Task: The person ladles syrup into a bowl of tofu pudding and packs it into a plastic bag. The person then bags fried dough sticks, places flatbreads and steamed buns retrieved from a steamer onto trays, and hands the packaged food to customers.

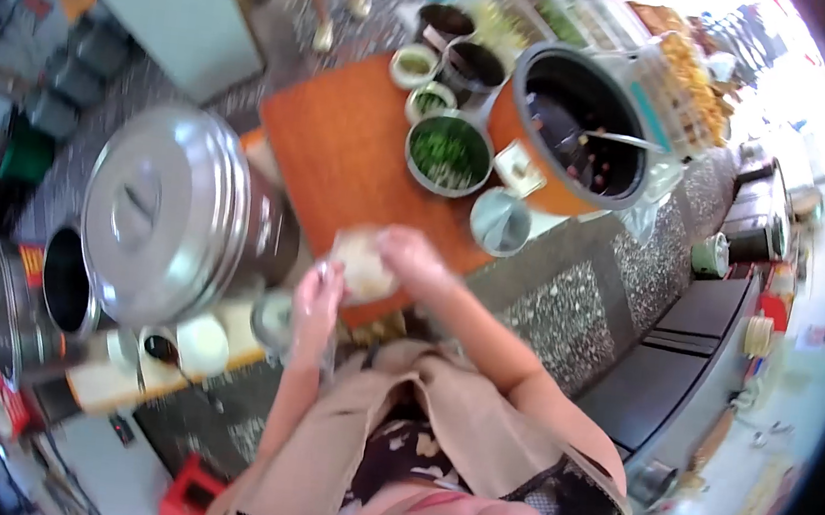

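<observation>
I'm watching through the head camera, and both hands are working on one pale, flat, roundish piece [365, 271] over the near edge of the orange-brown wooden tabletop [329, 143]. The left hand [320, 290] is holding its left edge with the fingers drawn in narrow, and the right hand [414, 260] is pinching its upper right edge. I'm judging the step as spreading or shaping this piece; from here, the next move is calling for an even grip on both edges, so that something so thin-looking isn't folding or tearing. A round steel bowl [445, 193] of chopped greens [442, 150] is sitting farther up the tabletop, well within the right hand's side. What I'm missing is detail: the piece is blurring, so I'm not telling whether it is dough, bread or a bag, and the fingertips are merging with it. The undersides of both hands are staying hidden. A film like a clear glove is seeming to cover the left wrist. The picture's dark round border is cutting off the room's outer parts.
</observation>
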`<action>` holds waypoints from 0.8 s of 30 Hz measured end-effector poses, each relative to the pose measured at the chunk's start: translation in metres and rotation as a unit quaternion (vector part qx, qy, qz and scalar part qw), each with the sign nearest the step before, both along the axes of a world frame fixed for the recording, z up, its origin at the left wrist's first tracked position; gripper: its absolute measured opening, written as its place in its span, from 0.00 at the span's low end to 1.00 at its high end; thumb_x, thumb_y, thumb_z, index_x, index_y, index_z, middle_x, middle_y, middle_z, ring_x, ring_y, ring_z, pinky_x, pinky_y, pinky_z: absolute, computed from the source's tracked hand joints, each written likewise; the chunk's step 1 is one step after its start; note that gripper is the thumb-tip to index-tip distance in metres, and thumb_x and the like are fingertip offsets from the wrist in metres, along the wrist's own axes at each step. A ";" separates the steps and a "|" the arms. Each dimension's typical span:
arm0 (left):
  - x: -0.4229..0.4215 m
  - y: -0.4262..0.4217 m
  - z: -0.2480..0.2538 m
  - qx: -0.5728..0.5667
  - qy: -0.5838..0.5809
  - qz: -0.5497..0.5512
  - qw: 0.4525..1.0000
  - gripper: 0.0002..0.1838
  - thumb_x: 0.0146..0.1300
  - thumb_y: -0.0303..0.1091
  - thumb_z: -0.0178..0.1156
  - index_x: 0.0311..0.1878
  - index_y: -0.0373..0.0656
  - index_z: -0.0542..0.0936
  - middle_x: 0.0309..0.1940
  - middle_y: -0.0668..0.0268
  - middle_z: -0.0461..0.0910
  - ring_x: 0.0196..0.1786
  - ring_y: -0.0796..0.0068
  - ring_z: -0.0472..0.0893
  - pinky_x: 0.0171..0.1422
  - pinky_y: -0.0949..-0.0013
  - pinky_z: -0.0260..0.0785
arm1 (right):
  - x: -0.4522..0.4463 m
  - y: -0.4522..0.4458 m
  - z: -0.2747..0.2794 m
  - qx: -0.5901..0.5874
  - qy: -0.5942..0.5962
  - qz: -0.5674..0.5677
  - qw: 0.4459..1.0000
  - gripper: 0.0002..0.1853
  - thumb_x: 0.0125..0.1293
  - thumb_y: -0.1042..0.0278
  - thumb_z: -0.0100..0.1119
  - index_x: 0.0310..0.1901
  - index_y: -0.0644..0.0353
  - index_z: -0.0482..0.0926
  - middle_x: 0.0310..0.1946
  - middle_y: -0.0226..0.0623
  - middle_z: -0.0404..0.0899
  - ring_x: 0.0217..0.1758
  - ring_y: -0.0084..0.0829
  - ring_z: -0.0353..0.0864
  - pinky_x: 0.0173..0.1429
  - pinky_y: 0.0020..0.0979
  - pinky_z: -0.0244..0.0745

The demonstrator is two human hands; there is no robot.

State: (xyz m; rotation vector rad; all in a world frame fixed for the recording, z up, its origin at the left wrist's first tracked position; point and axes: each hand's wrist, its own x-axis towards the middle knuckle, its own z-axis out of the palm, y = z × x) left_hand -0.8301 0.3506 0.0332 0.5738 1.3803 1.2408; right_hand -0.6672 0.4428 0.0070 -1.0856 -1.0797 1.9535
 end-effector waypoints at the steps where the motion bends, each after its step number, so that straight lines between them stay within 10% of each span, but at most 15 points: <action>1: 0.002 0.003 -0.001 0.012 0.005 -0.028 1.000 0.12 0.68 0.31 0.56 0.51 0.36 0.76 0.37 0.71 0.79 0.36 0.84 0.76 0.41 0.78 0.70 | -0.001 -0.001 0.008 -0.005 -0.045 0.038 0.998 0.11 0.61 0.61 0.57 0.37 0.60 0.79 0.30 0.30 0.79 0.34 0.22 0.75 0.39 0.28 0.72; 6: 0.011 0.020 0.000 -0.024 0.015 -0.144 0.989 0.17 0.70 0.40 0.51 0.54 0.38 0.75 0.43 0.65 0.81 0.38 0.76 0.79 0.44 0.73 0.73 | -0.017 -0.015 0.052 0.143 -0.214 0.056 0.965 0.18 0.64 0.57 0.52 0.35 0.67 0.80 0.34 0.50 0.81 0.41 0.43 0.81 0.49 0.38 0.73; 10: 0.027 0.014 -0.020 -0.044 -0.229 -0.066 0.970 0.18 0.71 0.43 0.46 0.52 0.40 0.74 0.45 0.65 0.76 0.48 0.72 0.77 0.51 0.67 0.72 | -0.020 -0.029 0.063 0.268 -0.245 0.072 0.929 0.24 0.65 0.50 0.51 0.31 0.68 0.81 0.35 0.54 0.81 0.44 0.50 0.80 0.52 0.44 0.71; 14: 0.034 0.024 -0.028 0.005 -0.166 -0.053 0.985 0.18 0.70 0.44 0.50 0.51 0.40 0.75 0.45 0.65 0.77 0.50 0.74 0.75 0.54 0.69 0.68 | -0.013 -0.031 0.087 0.213 -0.382 0.133 0.889 0.32 0.66 0.44 0.51 0.56 0.70 0.70 0.38 0.57 0.81 0.47 0.54 0.79 0.56 0.46 0.70; 18: 0.032 0.041 0.032 0.017 -0.087 -0.130 0.988 0.14 0.69 0.41 0.54 0.47 0.40 0.77 0.40 0.67 0.78 0.46 0.76 0.76 0.54 0.72 0.67 | 0.039 -0.019 0.140 0.251 -0.345 -0.024 0.904 0.38 0.66 0.45 0.53 0.64 0.71 0.58 0.45 0.56 0.80 0.49 0.52 0.80 0.55 0.44 0.73; 24: 0.058 0.127 0.190 0.122 0.042 -0.308 0.943 0.12 0.71 0.35 0.51 0.44 0.37 0.79 0.36 0.65 0.81 0.39 0.79 0.78 0.49 0.72 0.72 | 0.191 0.023 0.175 0.325 -0.379 -0.240 0.833 0.22 0.68 0.61 0.55 0.60 0.63 0.69 0.39 0.42 0.83 0.41 0.33 0.82 0.50 0.33 0.74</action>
